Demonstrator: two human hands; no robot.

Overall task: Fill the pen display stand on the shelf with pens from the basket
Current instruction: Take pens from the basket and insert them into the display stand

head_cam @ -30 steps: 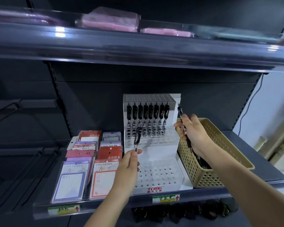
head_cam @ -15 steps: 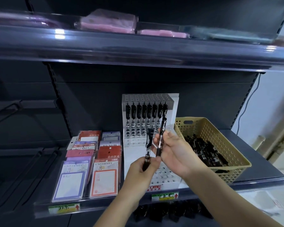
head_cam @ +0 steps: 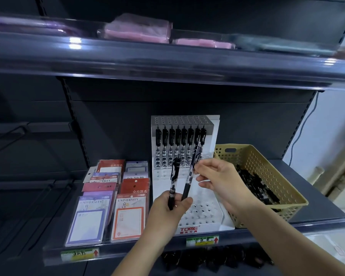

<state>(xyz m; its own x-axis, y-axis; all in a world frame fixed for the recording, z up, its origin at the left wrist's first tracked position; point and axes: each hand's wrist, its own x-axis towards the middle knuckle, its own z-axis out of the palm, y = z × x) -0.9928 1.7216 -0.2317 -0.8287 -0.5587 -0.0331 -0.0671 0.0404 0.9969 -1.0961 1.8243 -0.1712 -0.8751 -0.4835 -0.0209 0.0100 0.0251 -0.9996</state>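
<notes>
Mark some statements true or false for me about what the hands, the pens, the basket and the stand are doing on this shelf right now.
1. The left hand grips a pen roughly upright. True.
2. The basket sits to the left of the stand. False: it sits to the right.
3. The basket is empty. False: black pens lie in it.
4. The front holes of the stand hold no pens. True.
5. The right hand is reaching into the basket. False: it pinches a second pen in front of the stand.
</notes>
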